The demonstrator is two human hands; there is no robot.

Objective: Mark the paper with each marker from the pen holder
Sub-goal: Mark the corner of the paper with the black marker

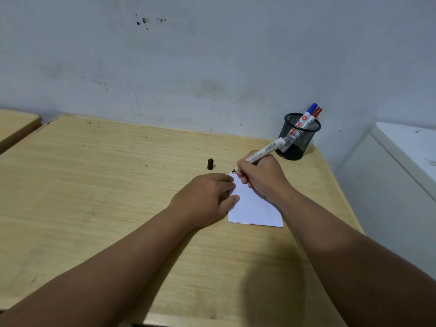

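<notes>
A small white paper lies on the wooden desk. My left hand presses flat on the paper's left edge. My right hand grips an uncapped black marker, its tip at the paper's far corner. The marker's black cap stands on the desk a little left of the tip. A black mesh pen holder stands at the desk's far right corner, holding a blue marker and a red marker.
A pale wall runs along the desk's far edge. A white cabinet stands to the right of the desk, and a second wooden desk sits at the far left.
</notes>
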